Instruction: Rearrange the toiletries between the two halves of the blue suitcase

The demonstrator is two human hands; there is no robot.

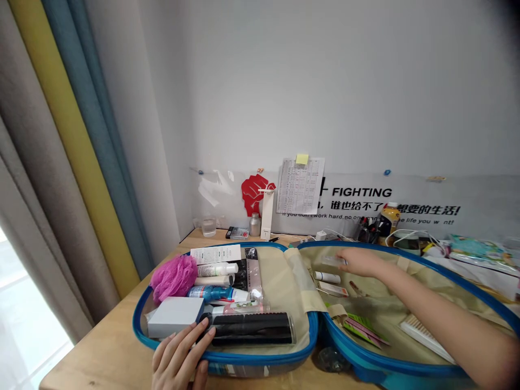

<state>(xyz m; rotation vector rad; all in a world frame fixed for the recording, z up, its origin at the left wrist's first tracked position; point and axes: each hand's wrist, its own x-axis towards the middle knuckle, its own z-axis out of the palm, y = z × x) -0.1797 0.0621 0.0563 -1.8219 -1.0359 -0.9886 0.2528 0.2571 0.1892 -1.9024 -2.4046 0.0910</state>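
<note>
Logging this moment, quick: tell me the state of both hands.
Left hand: open, fingers resting on the blue suitcase rim by the white box.
Right hand: at a small clear tube, grip unclear.

**Colour rundown: open suitcase and desk**

Suitcase [227, 357]: bright blue rim, plain beige lining [276, 276].
Left half: bath sponge [174, 277] hot pink, box [174, 317] plain white, tube [252, 327] black, bottle [211, 292] blue with a white end.
Right half: card [363, 325] green with pink stripes, comb [422, 333] white.
Table [105, 352]: light tan wood grain.
Curtain [73, 135]: vertical bands of grey, yellow and slate blue.
Wall [325, 81] white.
Fist sticker [254, 195] red, sticky note [301, 158] yellow, banner [361, 192] lettering black on white.
</note>
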